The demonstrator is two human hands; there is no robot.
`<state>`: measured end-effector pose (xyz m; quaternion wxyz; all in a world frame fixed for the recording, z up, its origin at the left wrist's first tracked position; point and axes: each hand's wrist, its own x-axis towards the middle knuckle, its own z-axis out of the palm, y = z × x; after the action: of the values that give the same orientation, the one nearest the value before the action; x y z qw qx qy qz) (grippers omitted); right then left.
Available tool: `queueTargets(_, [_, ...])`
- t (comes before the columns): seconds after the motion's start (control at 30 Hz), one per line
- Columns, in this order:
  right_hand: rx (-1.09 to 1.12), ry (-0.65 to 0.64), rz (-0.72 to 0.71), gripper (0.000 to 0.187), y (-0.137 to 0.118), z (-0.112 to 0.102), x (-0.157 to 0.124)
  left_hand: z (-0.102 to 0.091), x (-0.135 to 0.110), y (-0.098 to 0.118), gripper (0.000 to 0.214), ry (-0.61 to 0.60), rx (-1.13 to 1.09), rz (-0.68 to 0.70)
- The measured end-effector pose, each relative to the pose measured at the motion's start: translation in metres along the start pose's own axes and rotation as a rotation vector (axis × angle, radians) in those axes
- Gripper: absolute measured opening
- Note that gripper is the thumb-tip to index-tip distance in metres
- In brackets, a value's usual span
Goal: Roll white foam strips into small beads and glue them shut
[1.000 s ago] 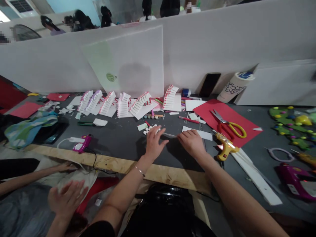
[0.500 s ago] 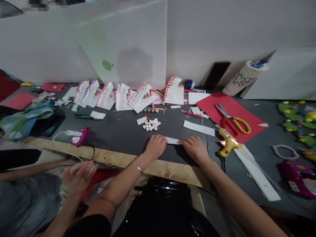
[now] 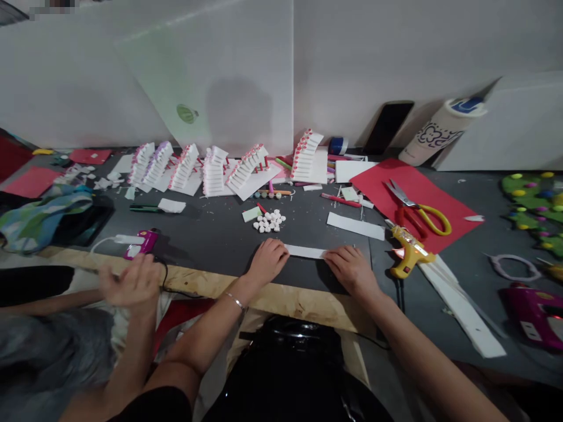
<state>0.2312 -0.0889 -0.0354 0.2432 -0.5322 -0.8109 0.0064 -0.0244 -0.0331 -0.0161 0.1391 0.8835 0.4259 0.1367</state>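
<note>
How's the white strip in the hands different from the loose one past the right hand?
The held white strip looks narrower than the loose white strip. The left hand and right hand hold the held strip's ends; neither touches the loose strip. Both look white and flat.

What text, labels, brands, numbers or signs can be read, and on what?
None legible.
Cup: dark looping pattern, can't tell if it's lettering.
Right purple box: markings too small to read.
White board: green balloon-like print, no readable words.
Held white strip: no writing visible.
</note>
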Motion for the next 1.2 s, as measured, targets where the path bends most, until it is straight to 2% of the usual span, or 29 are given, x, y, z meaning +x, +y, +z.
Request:
queueTargets(0.17, [-0.043, -0.034, 0.098, 0.025, -0.005, -0.002, 0.0, -0.003, 0.002, 0.0, 0.014, -0.039, 0.034, -0.011])
queueTargets(0.3, [0.042, -0.031, 0.166, 0.027, -0.005, -0.001, -0.003, -0.002, 0.004, -0.006, 0.013, -0.039, -0.041, 0.003])
queueTargets(0.53, [0.143, 0.057, 0.258, 0.034, 0.004, 0.003, -0.009, 0.0, 0.004, -0.01, 0.011, -0.007, -0.136, -0.126])
queueTargets(0.73, [0.139, 0.085, 0.291, 0.04, 0.008, 0.007, -0.009, -0.002, 0.004, -0.005, 0.015, -0.001, -0.128, -0.249])
queueTargets(1.2, [0.046, 0.027, 0.347, 0.038, 0.008, 0.004, 0.0, -0.006, 0.014, 0.001, 0.018, 0.018, -0.144, -0.369])
